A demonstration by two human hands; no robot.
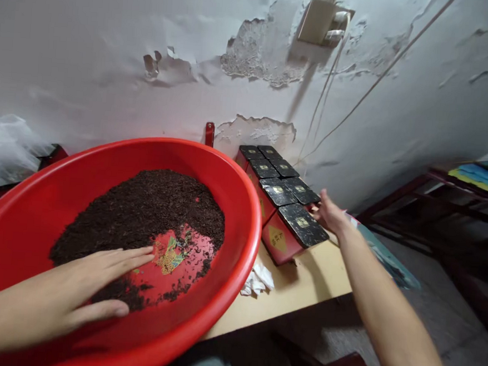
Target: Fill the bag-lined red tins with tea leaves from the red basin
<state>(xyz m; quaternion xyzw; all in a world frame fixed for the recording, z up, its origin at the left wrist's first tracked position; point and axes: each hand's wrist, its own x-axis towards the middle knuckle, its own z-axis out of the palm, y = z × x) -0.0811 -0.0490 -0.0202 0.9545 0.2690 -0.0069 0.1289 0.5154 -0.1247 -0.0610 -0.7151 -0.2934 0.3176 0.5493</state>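
Observation:
My left hand (91, 275) is open, fingers stretched out flat inside a large red plastic basin (243, 194). Beneath and around it is a heap of dark loose tea leaves (142, 209); a patterned patch of the basin's bottom shows by the fingertips. Several red tea tins (282, 238) with black lids stand in two rows on the table, right of the basin. My right hand (329, 214) is at the right side of the nearest tins, thumb raised and apart from the fingers. The fingers are partly hidden there, and whether they touch a tin I cannot tell.
Crumpled white tissue (258, 279) lies on the wooden table (277, 308) between basin and tins. A clear plastic bag (10, 147) is at the far left. Cords hang from a wall socket (324, 22). A dark rack (426, 201) stands at right.

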